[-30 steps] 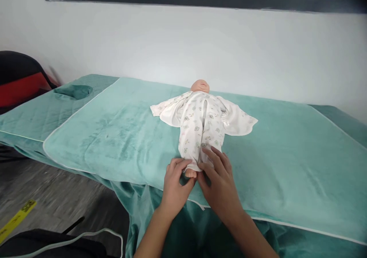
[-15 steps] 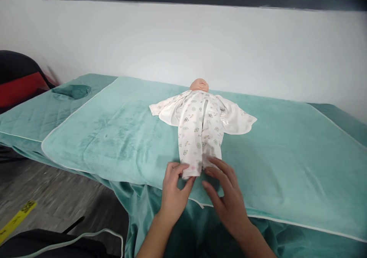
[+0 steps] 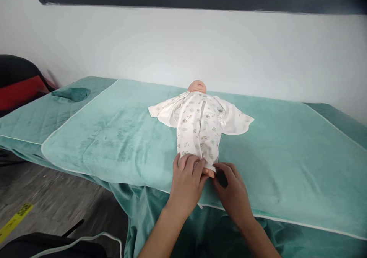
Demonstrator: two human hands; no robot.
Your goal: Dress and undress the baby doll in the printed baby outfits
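Note:
A baby doll (image 3: 197, 85) lies on its back with its head toward the wall. It wears white printed baby clothes (image 3: 189, 126), with the sleeves and side flaps spread out to both sides. My left hand (image 3: 187, 177) bends its fingers over the lower end of the trouser legs, and the left cuff is hidden beneath it. At the right leg's cuff, my right hand (image 3: 231, 185) pinches the hem between thumb and index finger. The doll's foot (image 3: 209, 172) shows just below that hem, between my two hands.
A green velvety cover (image 3: 281, 154) with white piping spreads over the bed, which has a face hole (image 3: 71, 94) at the left. Behind stands a white wall (image 3: 172, 44). A black and red chair (image 3: 23, 86) is at the left, and a pale cable (image 3: 83, 237) runs at the lower left.
My left hand has moved rightward over the trouser ends and curled its fingers there. My right hand has closed from spread fingers to a pinch on the right cuff. The doll's foot now shows.

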